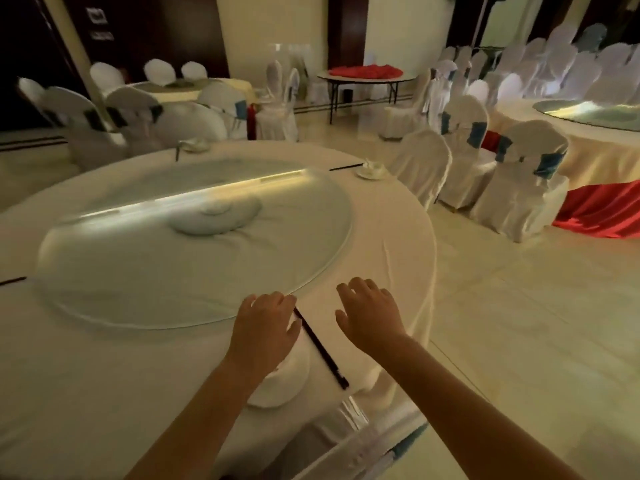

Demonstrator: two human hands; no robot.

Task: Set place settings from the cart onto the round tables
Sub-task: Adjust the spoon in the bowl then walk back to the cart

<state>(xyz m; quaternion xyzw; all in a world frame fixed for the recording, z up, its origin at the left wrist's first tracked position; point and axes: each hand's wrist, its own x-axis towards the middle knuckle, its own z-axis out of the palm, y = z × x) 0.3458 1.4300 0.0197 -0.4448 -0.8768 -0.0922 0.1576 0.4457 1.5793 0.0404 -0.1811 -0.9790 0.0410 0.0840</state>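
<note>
Reaching over the near edge of the round counter (pixel 104 393), both hands palm down with fingers loosely spread, gripping nothing. Left hand (pixel 265 329) hovering over a white plate (pixel 284 386), mostly hiding it; only the near rim visible. Contact with the plate: cannot tell. Right hand (pixel 369 313) above bare tablecloth, just beside the dark chopsticks (pixel 322 349), not touching them. Chopsticks lying flat between the two hands, just right of the plate, far tip near the rim of the glass turntable (pixel 194 244). Turntable centred on the counter, folded white cloth (pixel 214 216) under the glass.

Far place setting (pixel 372 169) at the counter's far right edge: cup on saucer, dark chopsticks to its left. Another setting (pixel 194 145) at the far edge, blurred. Tip of more chopsticks (pixel 13 280) at the left edge. White-covered chairs (pixel 519 188) with blue sashes to the right, beside a second counter (pixel 588 157) with red skirting. Cart not in view.
</note>
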